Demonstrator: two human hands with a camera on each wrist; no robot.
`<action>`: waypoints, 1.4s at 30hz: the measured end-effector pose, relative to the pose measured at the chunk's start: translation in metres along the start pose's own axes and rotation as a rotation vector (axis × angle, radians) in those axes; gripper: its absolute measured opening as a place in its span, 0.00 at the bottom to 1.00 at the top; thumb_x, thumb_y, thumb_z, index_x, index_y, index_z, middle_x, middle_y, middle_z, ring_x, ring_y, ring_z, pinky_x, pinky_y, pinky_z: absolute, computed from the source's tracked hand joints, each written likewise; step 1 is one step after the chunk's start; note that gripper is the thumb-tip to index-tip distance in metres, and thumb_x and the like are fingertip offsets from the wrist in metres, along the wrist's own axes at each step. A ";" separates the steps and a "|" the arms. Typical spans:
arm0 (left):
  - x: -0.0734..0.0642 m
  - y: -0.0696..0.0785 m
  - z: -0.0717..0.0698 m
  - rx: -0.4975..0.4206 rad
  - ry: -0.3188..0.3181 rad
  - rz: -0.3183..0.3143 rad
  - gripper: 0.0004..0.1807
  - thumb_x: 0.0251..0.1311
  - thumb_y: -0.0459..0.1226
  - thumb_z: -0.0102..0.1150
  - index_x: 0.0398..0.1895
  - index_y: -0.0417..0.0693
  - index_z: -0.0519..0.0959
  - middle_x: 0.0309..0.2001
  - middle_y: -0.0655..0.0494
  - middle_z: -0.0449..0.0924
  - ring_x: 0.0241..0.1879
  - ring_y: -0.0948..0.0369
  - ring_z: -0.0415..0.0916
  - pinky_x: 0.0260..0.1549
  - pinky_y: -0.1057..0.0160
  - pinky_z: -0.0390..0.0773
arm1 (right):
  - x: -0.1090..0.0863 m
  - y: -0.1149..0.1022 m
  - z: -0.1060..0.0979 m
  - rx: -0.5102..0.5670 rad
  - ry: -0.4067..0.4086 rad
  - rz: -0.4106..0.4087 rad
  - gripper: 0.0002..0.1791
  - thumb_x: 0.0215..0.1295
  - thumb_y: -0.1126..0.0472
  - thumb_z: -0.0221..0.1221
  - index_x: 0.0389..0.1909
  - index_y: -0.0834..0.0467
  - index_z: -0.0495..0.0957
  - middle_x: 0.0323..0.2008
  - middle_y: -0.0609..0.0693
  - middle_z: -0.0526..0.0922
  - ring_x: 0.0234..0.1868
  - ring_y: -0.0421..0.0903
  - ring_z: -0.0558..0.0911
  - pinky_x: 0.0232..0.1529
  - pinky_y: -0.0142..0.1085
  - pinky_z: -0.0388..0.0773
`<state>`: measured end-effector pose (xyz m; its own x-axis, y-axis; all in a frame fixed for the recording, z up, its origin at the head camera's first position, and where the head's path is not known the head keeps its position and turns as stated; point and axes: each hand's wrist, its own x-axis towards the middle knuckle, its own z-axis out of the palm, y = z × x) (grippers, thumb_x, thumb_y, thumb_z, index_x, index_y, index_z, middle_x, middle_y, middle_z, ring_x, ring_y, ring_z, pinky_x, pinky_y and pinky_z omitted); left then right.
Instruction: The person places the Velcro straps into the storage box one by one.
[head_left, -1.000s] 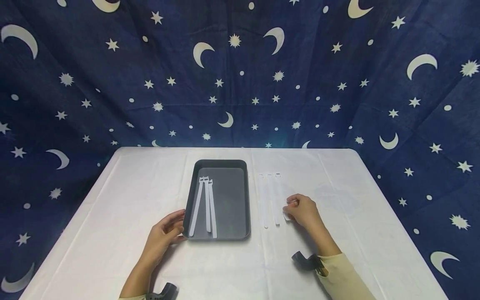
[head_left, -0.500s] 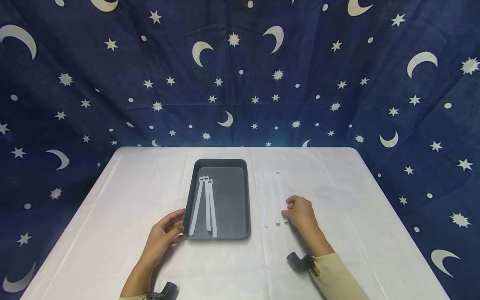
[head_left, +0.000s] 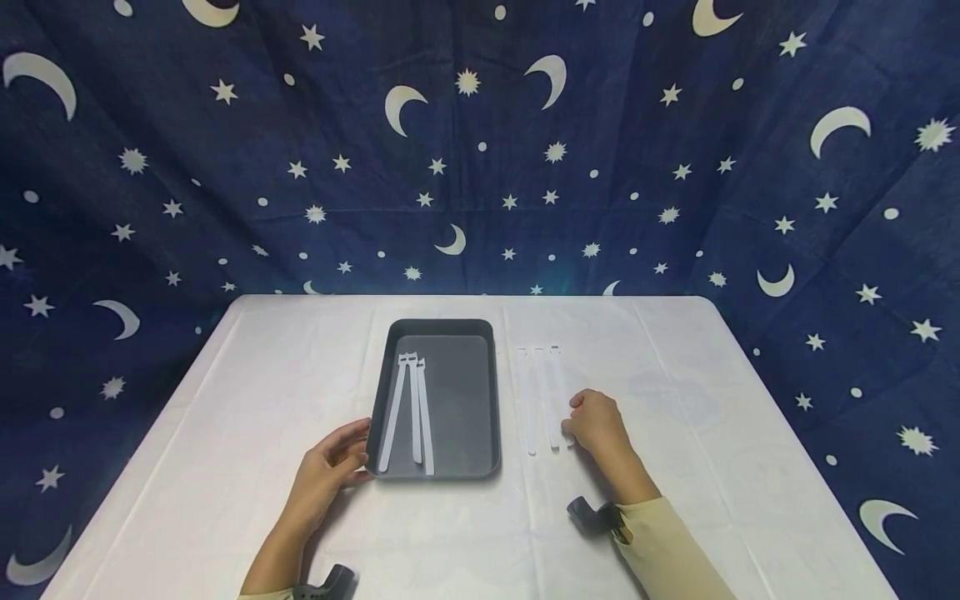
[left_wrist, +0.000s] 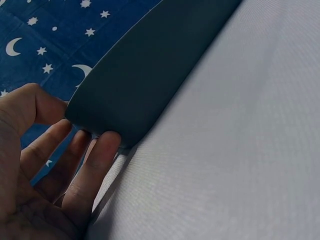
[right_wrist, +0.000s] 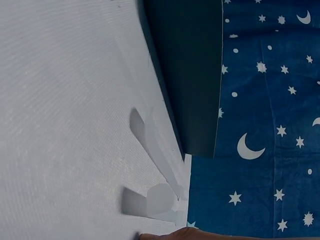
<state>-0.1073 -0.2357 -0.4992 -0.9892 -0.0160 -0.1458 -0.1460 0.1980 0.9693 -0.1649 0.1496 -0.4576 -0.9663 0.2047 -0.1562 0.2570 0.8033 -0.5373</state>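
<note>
A dark grey rectangular tray holds several white cable ties, flat with slotted heads, in its left half. My left hand grips the tray's near left corner. In the left wrist view, fingertips press against the tray wall. To the tray's right, three more white cable ties lie side by side: the left one, the middle one and the right one. My right hand pinches the right one near its lower end, partly hiding it. The right wrist view shows only that hand's edge.
A white cloth covers the table. Behind and beside it hangs a dark blue curtain with moons and stars. Each wrist wears a black camera mount, one at the right wrist, one at the left wrist.
My right hand has shifted left, bringing the lower end of the right cable tie down and closer in line with the others. The left hand and the tray have stayed put.
</note>
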 end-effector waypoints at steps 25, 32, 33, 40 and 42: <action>-0.002 -0.001 -0.002 -0.029 -0.017 0.009 0.29 0.60 0.30 0.59 0.67 0.42 0.69 0.62 0.38 0.73 0.47 0.72 0.80 0.43 0.63 0.88 | 0.014 0.011 -0.006 0.096 -0.108 -0.012 0.08 0.52 0.66 0.62 0.33 0.66 0.80 0.24 0.54 0.81 0.24 0.47 0.78 0.23 0.34 0.77; -0.002 -0.001 -0.002 -0.026 -0.017 0.007 0.29 0.60 0.31 0.61 0.67 0.42 0.69 0.62 0.38 0.73 0.47 0.72 0.80 0.43 0.63 0.88 | 0.024 0.021 -0.012 0.386 -0.316 0.087 0.17 0.58 0.69 0.61 0.47 0.73 0.77 0.28 0.56 0.79 0.22 0.42 0.82 0.27 0.33 0.88; -0.002 -0.001 -0.002 -0.028 -0.018 0.008 0.29 0.60 0.31 0.61 0.67 0.41 0.69 0.62 0.38 0.73 0.47 0.72 0.80 0.43 0.63 0.88 | 0.025 0.023 -0.012 0.417 -0.336 0.102 0.18 0.59 0.70 0.61 0.49 0.73 0.76 0.29 0.56 0.79 0.23 0.42 0.82 0.29 0.34 0.88; -0.002 0.001 -0.001 -0.034 -0.021 0.011 0.29 0.61 0.31 0.61 0.67 0.41 0.69 0.62 0.38 0.73 0.47 0.72 0.81 0.43 0.63 0.88 | 0.031 0.026 -0.018 0.459 -0.387 0.124 0.21 0.60 0.69 0.61 0.54 0.73 0.75 0.36 0.59 0.82 0.26 0.42 0.83 0.32 0.33 0.88; -0.002 0.002 -0.001 -0.043 -0.024 0.016 0.29 0.61 0.30 0.61 0.67 0.41 0.69 0.62 0.37 0.73 0.47 0.71 0.80 0.43 0.63 0.88 | 0.033 0.027 -0.019 0.485 -0.406 0.126 0.22 0.59 0.70 0.62 0.54 0.74 0.75 0.36 0.58 0.82 0.26 0.41 0.83 0.32 0.33 0.89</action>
<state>-0.1055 -0.2363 -0.4963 -0.9909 0.0108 -0.1344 -0.1311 0.1561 0.9790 -0.1897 0.1884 -0.4614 -0.8699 -0.0233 -0.4928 0.4380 0.4230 -0.7932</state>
